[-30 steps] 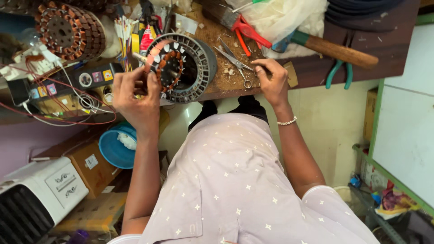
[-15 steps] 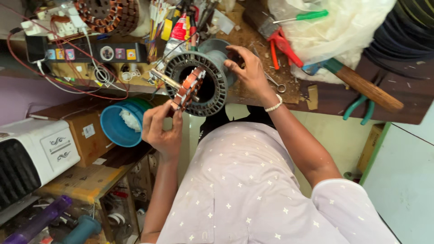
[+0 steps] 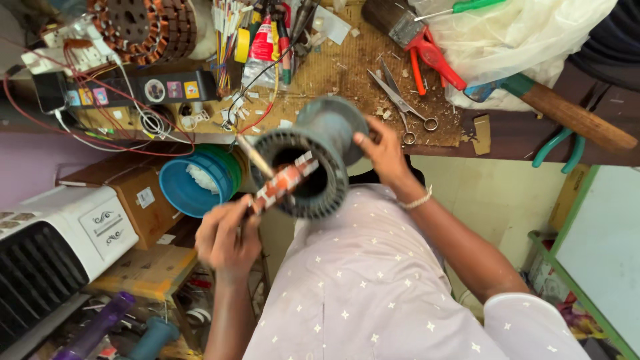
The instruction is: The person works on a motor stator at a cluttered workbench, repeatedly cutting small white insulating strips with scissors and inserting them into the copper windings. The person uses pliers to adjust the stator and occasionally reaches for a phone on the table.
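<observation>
- While the right hand (image 3: 383,150) grips the stator (image 3: 313,167) by its rim, it sits tilted off the tabletop (image 3: 507,130) edge, over the lap.
- Left hand (image 3: 227,237) — fingers closed on a copper coil (image 3: 283,183) reaching into the bore.
- Scissors (image 3: 400,103) lie just beyond; blue bowl (image 3: 193,180) at left.

The person wears a pale lilac short-sleeved garment scattered with small white star-like marks (a seam runs down its middle). A thin, light beaded bracelet (image 3: 419,199) circles the right wrist. Both forearms are bare, and neither of the hands wears a glove.
</observation>
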